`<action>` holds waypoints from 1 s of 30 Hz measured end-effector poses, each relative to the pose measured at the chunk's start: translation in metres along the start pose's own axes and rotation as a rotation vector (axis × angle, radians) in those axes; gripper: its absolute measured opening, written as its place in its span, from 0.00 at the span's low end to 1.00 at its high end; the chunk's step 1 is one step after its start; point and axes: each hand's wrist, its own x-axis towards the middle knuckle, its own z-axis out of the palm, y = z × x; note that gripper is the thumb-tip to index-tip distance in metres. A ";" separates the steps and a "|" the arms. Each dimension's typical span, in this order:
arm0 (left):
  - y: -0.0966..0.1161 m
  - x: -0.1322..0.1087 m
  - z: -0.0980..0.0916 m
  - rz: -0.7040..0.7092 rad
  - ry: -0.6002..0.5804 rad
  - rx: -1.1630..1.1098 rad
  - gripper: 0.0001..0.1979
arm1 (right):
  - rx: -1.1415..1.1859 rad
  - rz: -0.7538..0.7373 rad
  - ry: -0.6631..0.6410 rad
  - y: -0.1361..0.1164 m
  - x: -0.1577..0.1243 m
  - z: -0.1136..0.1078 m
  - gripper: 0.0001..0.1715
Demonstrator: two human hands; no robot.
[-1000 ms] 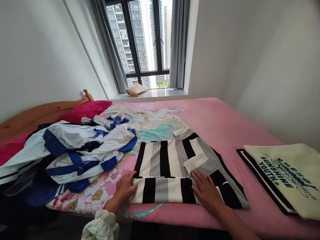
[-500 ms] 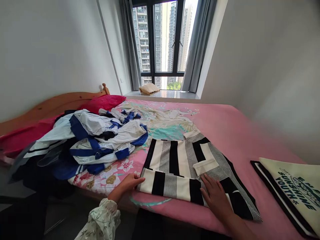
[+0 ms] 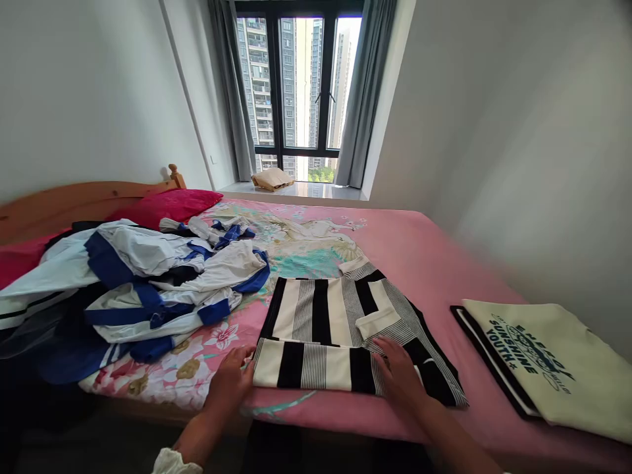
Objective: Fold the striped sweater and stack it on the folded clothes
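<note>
A black-and-white striped garment (image 3: 320,316) lies flat on the pink bed sheet (image 3: 424,283), its near part folded over into a band (image 3: 316,367). My left hand (image 3: 228,382) touches the left end of that folded band, fingers curled at its edge. My right hand (image 3: 397,372) rests on the band's right part, fingers on the striped cloth. Neither hand visibly lifts the cloth. A white patch or pocket (image 3: 378,322) sits on the garment just above my right fingers.
A heap of white and blue clothing (image 3: 148,283) lies left of the garment. To the right, a cream printed bag (image 3: 538,355) lies on a black-edged flat item (image 3: 486,349). A red pillow (image 3: 168,204) and wooden headboard (image 3: 74,204) stand at the far left.
My view has swung right, so the room shifts left. My left hand has moved onto the folded band's end, and its floral sleeve sits further back along my forearm.
</note>
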 end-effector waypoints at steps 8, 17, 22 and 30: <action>0.037 0.022 0.034 0.265 -0.138 0.351 0.22 | 0.078 -0.164 0.069 -0.024 0.010 -0.014 0.19; -0.036 0.031 -0.003 -0.065 -0.286 0.058 0.24 | -0.078 0.332 0.143 0.117 -0.074 -0.060 0.24; -0.035 0.045 0.006 -0.163 -0.292 0.004 0.23 | 0.064 0.548 -0.052 0.131 -0.086 -0.065 0.28; -0.019 0.065 0.013 -0.170 -0.239 0.002 0.22 | -0.017 0.659 -0.205 0.108 -0.068 -0.072 0.27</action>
